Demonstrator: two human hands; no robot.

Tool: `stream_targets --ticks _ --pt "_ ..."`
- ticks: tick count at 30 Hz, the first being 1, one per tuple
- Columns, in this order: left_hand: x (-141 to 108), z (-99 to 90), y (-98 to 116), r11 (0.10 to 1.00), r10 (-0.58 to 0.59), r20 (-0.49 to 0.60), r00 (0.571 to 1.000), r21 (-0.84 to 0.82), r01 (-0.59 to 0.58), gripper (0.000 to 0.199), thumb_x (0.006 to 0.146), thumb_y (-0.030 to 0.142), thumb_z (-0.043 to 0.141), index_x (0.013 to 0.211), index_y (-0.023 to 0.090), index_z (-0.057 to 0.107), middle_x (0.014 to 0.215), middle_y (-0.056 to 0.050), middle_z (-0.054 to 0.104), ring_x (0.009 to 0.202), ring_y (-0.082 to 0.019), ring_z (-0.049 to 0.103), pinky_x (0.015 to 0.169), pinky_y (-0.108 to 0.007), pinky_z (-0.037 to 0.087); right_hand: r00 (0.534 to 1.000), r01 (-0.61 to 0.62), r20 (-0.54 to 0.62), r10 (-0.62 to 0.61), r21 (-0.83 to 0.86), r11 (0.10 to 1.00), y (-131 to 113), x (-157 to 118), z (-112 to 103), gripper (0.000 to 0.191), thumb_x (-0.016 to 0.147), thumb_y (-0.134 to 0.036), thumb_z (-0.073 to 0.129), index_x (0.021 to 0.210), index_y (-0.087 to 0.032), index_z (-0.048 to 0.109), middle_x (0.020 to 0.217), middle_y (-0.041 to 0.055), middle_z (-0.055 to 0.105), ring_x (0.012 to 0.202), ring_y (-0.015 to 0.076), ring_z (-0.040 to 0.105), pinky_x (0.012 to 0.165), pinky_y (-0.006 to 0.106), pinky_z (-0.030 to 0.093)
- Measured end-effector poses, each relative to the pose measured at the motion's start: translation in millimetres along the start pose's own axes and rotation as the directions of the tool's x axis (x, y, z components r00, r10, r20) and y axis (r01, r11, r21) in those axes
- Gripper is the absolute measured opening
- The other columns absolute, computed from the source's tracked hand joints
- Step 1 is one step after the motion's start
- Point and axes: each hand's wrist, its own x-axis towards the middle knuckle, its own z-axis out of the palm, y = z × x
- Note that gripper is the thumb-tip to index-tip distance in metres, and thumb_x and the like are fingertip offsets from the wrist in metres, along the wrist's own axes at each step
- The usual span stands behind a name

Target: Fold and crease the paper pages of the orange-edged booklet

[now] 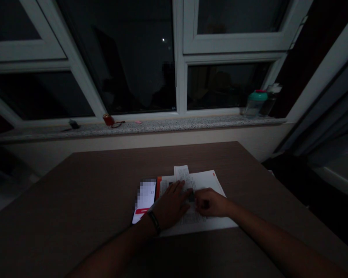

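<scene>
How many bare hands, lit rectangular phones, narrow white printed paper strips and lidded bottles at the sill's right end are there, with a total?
Bare hands: 2 (left hand, right hand)
Lit rectangular phone: 1
Narrow white printed paper strip: 1
Lidded bottles: 2 (teal-lidded, white-capped)
Total: 6

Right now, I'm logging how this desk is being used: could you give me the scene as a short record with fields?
left hand: left hand spread over the printed paper, dark wristband on the wrist
right hand: right hand, fingers curled, over the paper; whether it holds anything is unclear
paper strip: narrow printed strip, reaching past the paper's far edge
phone: lit phone, left of the paper
surface: brown table
windowsill: speckled windowsill with green-lidded bottle at right
lighting: dim
</scene>
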Motion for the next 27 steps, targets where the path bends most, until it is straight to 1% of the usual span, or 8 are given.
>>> stream_targets --ticks 4,7,12,15,19,21,23,27 --pt "-0.5 2.4 -0.9 1.000 -0.002 -0.010 1.000 -0.010 0.002 0.053 0.096 0.035 0.053 0.146 0.029 0.035 0.156 -0.009 0.029 0.144 -0.030 0.025 0.114 -0.052 0.028 1.000 0.000 -0.014 0.000 -0.001 1.000 -2.6 0.2 -0.8 0.017 0.073 -0.013 0.066 0.067 -0.019 0.051 0.072 -0.0020 0.059 0.064 0.0120 0.055 0.059 0.022 0.042" --pt "-0.1 3.8 -1.3 1.000 0.002 -0.009 1.000 0.000 -0.002 0.055 0.096 0.034 0.053 0.147 0.029 0.033 0.156 -0.009 0.029 0.144 -0.031 0.024 0.114 -0.054 0.028 0.993 -0.059 -0.104 0.053 -0.055 0.997 -1.1 3.2 0.4 0.016 0.075 -0.010 0.063 0.070 -0.019 0.051 0.075 -0.0014 0.060 0.066 0.0120 0.055 0.060 0.022 0.041" --pt "0.5 3.8 -1.8 1.000 0.008 -0.002 1.000 0.017 -0.008 0.057 0.096 0.035 0.054 0.147 0.028 0.032 0.156 -0.010 0.028 0.144 -0.031 0.024 0.114 -0.053 0.028 0.956 -0.182 -0.258 0.144 -0.131 0.975 4.4 7.2 2.7 0.016 0.076 -0.008 0.061 0.073 -0.020 0.051 0.068 -0.0039 0.054 0.062 0.0116 0.051 0.057 0.021 0.037" --pt "0.0 3.4 -2.4 1.000 0.013 -0.013 1.000 0.006 -0.013 0.057 0.096 0.035 0.053 0.148 0.028 0.031 0.157 -0.010 0.028 0.144 -0.030 0.025 0.114 -0.054 0.028 0.971 -0.117 -0.224 0.088 -0.119 0.986 6.0 5.7 2.9 0.017 0.076 -0.007 0.060 0.071 -0.020 0.050 0.071 -0.0027 0.056 0.064 0.0117 0.053 0.058 0.021 0.038" --pt "-0.5 4.0 -3.1 1.000 0.018 -0.013 1.000 0.006 -0.018 0.056 0.095 0.034 0.054 0.147 0.028 0.032 0.157 -0.009 0.028 0.144 -0.029 0.024 0.115 -0.052 0.026 0.997 0.058 -0.050 -0.062 -0.093 0.994 5.0 1.5 2.8 0.019 0.074 -0.009 0.063 0.068 -0.020 0.050 0.072 -0.0023 0.057 0.065 0.0123 0.053 0.061 0.022 0.041" --pt "-0.4 4.0 -2.9 1.000 0.022 -0.011 1.000 0.008 -0.022 0.055 0.096 0.033 0.053 0.147 0.028 0.032 0.156 -0.009 0.028 0.144 -0.030 0.025 0.115 -0.053 0.026 0.995 0.098 -0.011 -0.099 -0.086 0.991 3.7 1.0 2.5 0.019 0.074 -0.010 0.064 0.069 -0.021 0.050 0.071 -0.0024 0.056 0.066 0.0129 0.053 0.062 0.023 0.042" --pt "0.2 3.3 -2.1 1.000 0.017 -0.006 1.000 0.007 -0.016 0.055 0.096 0.034 0.052 0.147 0.028 0.032 0.156 -0.009 0.029 0.143 -0.030 0.026 0.114 -0.053 0.027 0.995 0.090 -0.034 -0.093 -0.090 0.992 2.5 2.2 2.0 0.019 0.076 -0.009 0.063 0.070 -0.021 0.049 0.074 -0.0011 0.058 0.069 0.0139 0.055 0.064 0.024 0.043" --pt "1.2 1.0 -0.2 1.000 0.009 0.003 1.000 0.011 -0.009 0.054 0.096 0.035 0.052 0.146 0.028 0.033 0.156 -0.010 0.029 0.143 -0.031 0.026 0.114 -0.053 0.028 0.986 -0.007 -0.168 -0.018 -0.150 0.989 2.8 6.7 1.7 0.019 0.076 -0.004 0.059 0.072 -0.021 0.050 0.078 0.0006 0.058 0.072 0.0146 0.056 0.064 0.024 0.042"
